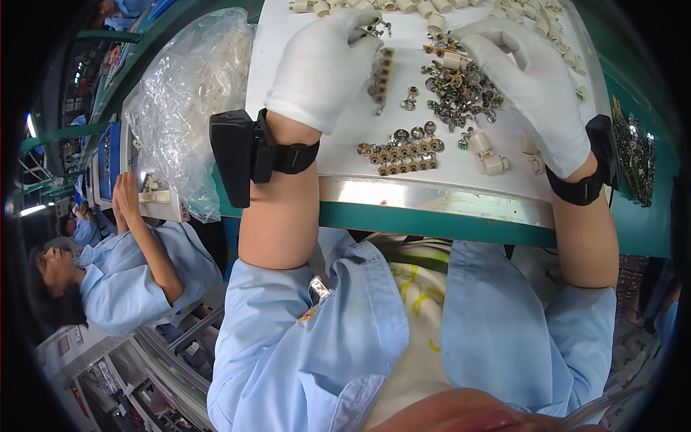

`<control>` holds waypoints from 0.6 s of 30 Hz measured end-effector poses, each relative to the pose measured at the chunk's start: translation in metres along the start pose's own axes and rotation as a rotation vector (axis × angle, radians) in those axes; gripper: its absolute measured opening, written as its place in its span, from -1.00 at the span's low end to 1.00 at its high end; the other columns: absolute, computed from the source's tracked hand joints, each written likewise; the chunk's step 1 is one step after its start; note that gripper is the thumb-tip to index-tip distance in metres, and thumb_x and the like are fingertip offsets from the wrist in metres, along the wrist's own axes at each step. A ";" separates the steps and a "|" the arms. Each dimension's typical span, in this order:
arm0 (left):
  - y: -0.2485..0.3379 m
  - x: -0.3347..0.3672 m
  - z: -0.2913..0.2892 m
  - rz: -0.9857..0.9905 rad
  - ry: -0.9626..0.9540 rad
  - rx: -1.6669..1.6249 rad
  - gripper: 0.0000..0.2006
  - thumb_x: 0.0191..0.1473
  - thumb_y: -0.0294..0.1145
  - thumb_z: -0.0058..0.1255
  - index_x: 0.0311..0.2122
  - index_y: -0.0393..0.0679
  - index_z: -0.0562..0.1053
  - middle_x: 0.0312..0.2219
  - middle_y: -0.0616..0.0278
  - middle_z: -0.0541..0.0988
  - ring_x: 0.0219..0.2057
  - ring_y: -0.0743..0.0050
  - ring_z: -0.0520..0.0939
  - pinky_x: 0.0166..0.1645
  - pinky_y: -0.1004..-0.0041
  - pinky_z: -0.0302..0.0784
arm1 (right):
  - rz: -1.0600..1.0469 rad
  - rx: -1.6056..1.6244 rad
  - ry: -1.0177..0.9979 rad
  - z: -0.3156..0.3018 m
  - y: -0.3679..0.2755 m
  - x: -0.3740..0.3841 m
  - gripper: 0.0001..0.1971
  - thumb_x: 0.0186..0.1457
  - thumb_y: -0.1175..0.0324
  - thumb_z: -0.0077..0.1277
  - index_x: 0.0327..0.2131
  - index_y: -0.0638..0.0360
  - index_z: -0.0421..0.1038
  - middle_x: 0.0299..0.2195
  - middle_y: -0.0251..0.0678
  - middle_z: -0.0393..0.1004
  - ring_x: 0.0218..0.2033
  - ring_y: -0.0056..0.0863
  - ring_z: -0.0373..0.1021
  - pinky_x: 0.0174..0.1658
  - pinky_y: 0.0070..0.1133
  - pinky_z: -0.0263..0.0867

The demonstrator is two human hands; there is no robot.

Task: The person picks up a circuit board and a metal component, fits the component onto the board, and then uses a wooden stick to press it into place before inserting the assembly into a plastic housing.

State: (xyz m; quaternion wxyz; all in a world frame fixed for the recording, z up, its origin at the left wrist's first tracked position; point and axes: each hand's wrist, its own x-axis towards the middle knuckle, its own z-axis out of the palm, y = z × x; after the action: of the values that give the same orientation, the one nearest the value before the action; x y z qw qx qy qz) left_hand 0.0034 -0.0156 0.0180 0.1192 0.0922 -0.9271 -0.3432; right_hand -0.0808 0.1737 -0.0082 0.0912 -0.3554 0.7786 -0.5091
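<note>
My left hand (324, 65), in a white glove, is closed at the fingertips on a small metal part (378, 29). Just below those fingers a row of small brass-coloured metal parts (381, 79) lies on the white tabletop. My right hand (529, 86), also gloved, curls over the far side of a heap of loose metal parts (468, 90). Its fingertips are closed beside a thin tan strip (443, 51) and a cream cylindrical piece (455, 63); whether they grip either is hidden. Nearer me are several neat rows of metal parts (403, 153).
Cream cylindrical pieces (428, 9) crowd the far edge, with some (493, 164) near the front. A metal strip (432, 193) edges the table. Left stands a clear plastic bag (191, 93); right, a bundle of metal parts (633, 155). A co-worker (144, 266) sits at left.
</note>
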 end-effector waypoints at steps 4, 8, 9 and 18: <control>0.000 -0.002 -0.001 0.028 0.009 -0.194 -0.71 0.00 -0.50 -0.04 -0.14 -0.37 0.42 -0.33 -0.04 0.56 -0.25 0.23 0.57 -0.14 0.45 0.43 | 0.011 -0.050 -0.020 0.001 -0.005 -0.001 -0.72 0.11 0.30 -0.06 -0.19 0.32 0.40 -0.34 -0.39 0.43 -0.28 -0.69 0.31 -0.17 -0.72 0.21; 0.009 -0.008 0.004 0.262 -0.009 -0.274 -0.79 0.02 -0.51 -0.04 -0.23 -0.38 0.46 -0.39 0.07 0.57 -0.32 0.40 0.56 -0.21 0.51 0.44 | -0.166 -0.150 0.047 0.008 -0.015 -0.002 -0.72 0.08 0.35 -0.03 -0.17 0.31 0.39 -0.33 -0.38 0.43 -0.25 -0.67 0.33 -0.15 -0.70 0.22; 0.010 -0.009 0.005 0.082 -0.110 -0.461 -0.80 0.03 -0.51 -0.05 -0.23 -0.38 0.47 -0.40 0.13 0.56 -0.34 0.47 0.54 -0.23 0.54 0.43 | -0.174 -0.106 0.051 0.011 -0.017 -0.003 -0.73 0.08 0.36 -0.03 -0.16 0.31 0.38 -0.32 -0.38 0.43 -0.25 -0.66 0.33 -0.14 -0.70 0.22; -0.005 -0.006 0.015 0.295 -0.101 -0.356 -0.78 -0.05 -0.34 0.06 -0.28 -0.22 0.52 -0.43 0.09 0.57 -0.40 0.39 0.59 -0.26 0.49 0.46 | -0.043 0.178 0.012 -0.004 0.009 -0.006 -0.78 0.09 0.40 -0.02 -0.19 0.27 0.39 -0.31 -0.45 0.40 -0.28 -0.71 0.28 -0.18 -0.75 0.18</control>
State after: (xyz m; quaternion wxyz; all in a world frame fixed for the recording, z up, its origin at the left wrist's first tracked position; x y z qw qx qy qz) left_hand 0.0051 -0.0084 0.0030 0.1360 -0.0838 -0.8603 -0.4842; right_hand -0.0825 0.1826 -0.0157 0.1066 -0.3596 0.7230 -0.5802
